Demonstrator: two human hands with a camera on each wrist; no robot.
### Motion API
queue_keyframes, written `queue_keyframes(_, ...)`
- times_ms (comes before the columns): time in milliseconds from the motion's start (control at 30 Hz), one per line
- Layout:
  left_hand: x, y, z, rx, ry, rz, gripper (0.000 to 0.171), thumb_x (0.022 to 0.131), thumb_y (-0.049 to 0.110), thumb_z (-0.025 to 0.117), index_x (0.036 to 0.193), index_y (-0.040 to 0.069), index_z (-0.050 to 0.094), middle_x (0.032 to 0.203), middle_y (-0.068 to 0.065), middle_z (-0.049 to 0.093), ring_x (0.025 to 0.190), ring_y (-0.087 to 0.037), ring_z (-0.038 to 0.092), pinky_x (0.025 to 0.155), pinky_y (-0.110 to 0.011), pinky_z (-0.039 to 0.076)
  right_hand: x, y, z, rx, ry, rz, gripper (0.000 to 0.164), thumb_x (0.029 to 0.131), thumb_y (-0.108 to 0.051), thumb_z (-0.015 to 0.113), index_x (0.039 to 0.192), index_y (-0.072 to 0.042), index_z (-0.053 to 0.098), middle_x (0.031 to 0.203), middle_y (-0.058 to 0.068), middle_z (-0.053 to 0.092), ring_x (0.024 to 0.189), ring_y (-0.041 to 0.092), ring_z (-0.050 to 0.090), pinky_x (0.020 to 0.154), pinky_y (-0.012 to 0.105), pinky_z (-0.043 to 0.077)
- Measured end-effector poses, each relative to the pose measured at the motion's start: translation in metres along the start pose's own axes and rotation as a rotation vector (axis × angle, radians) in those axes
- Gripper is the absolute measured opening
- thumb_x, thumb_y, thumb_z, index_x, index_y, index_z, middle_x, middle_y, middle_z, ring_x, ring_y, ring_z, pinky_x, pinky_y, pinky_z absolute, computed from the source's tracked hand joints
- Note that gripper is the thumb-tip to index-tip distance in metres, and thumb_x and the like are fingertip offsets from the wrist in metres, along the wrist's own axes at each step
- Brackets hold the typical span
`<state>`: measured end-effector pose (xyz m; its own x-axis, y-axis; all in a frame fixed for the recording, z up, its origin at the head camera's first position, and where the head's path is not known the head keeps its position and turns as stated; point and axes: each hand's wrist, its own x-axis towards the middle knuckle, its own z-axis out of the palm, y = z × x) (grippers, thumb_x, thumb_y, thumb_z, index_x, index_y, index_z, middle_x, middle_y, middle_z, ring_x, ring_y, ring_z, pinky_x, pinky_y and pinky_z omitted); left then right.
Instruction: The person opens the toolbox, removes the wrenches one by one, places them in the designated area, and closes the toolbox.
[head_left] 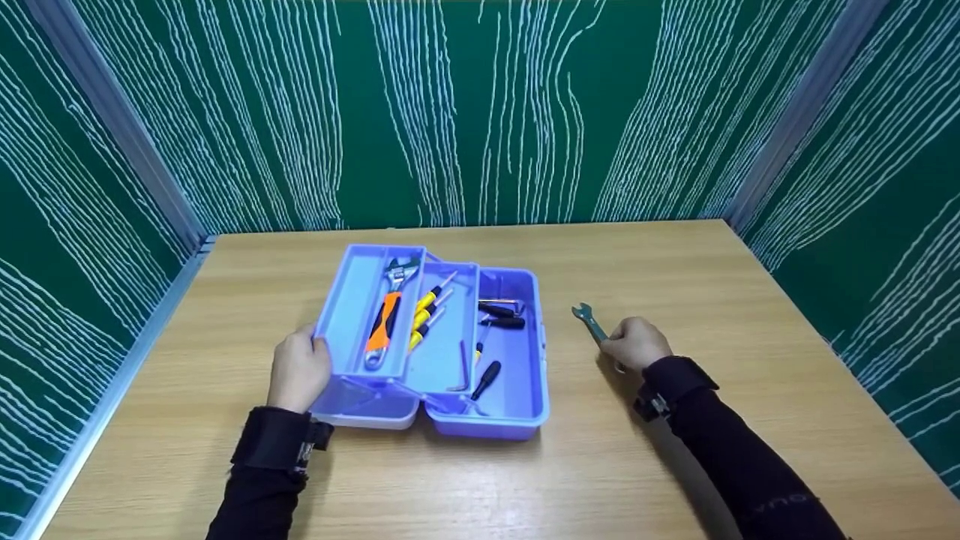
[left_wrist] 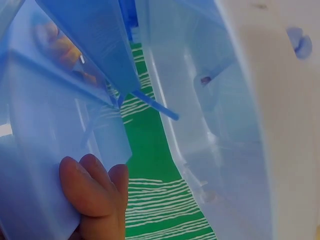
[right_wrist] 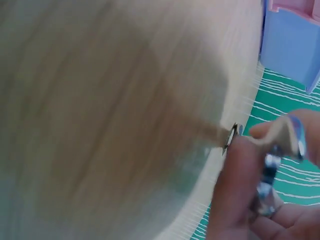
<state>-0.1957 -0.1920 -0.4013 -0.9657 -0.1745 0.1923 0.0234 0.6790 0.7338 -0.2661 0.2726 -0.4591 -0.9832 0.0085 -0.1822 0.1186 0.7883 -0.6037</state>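
A purple-blue toolbox (head_left: 534,411) stands unfolded on the table, its stepped trays spread to the left. My left hand (head_left: 298,373) grips the outer side of its upper tray (head_left: 346,311), thumb at the rim; the left wrist view shows the fingers (left_wrist: 87,187) against the tray's wall. To the right of the box, my right hand (head_left: 639,345) holds a small metal wrench (head_left: 589,321) close over the table, its open-ended head pointing away to the left. In the right wrist view the thumb and fingers pinch the shiny wrench (right_wrist: 267,175), partly covering it.
An orange-handled adjustable wrench (head_left: 385,319) lies in the upper tray. Several yellow screwdrivers (head_left: 425,313) and a hex key (head_left: 463,366) are in the middle tray. Black-handled tools (head_left: 489,375) lie in the deep bottom. Green white-streaked walls (head_left: 480,112) enclose the wooden table (head_left: 637,262).
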Motion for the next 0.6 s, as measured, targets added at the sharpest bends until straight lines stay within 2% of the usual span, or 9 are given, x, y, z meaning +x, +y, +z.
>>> queue_keyframes(133, 0.0013, -0.0009, 0.0007, -0.014, -0.019, -0.002, 0.036, 0.096, 0.000, 0.037, 0.121, -0.017, 0.058, 0.113, -0.036, 0.064, 0.105, -0.047, 0.063, 0.092, -0.056, 0.049, 0.0019, 0.0011, 0.0004, -0.040, -0.026, 0.018, 0.019, 0.086, -0.019, 0.063, 0.077, -0.003, 0.068, 0.063, 0.002, 0.069, 0.053, 0.010, 0.055, 0.050, 0.023, 0.041)
queue_keyframes(300, 0.0020, -0.0005, 0.0007, -0.022, -0.035, -0.004, 0.037, 0.097, 0.000, 0.036, 0.123, -0.018, 0.056, 0.113, -0.036, 0.064, 0.099, -0.043, 0.064, 0.090, -0.054, 0.051, 0.0025, 0.0012, 0.0012, -0.051, -0.062, 0.030, 0.019, 0.084, -0.019, 0.066, 0.076, -0.002, 0.070, 0.062, 0.001, 0.068, 0.052, 0.010, 0.052, 0.050, 0.022, 0.040)
queue_keyframes(600, 0.0011, -0.0015, -0.0001, -0.016, -0.033, -0.008, 0.036, 0.096, -0.001, 0.037, 0.121, -0.018, 0.057, 0.112, -0.036, 0.064, 0.100, -0.045, 0.064, 0.091, -0.055, 0.050, 0.0015, -0.0017, 0.0019, -0.065, -0.056, 0.047, 0.017, 0.076, -0.018, 0.070, 0.069, -0.003, 0.072, 0.057, -0.001, 0.066, 0.051, 0.010, 0.052, 0.050, 0.022, 0.041)
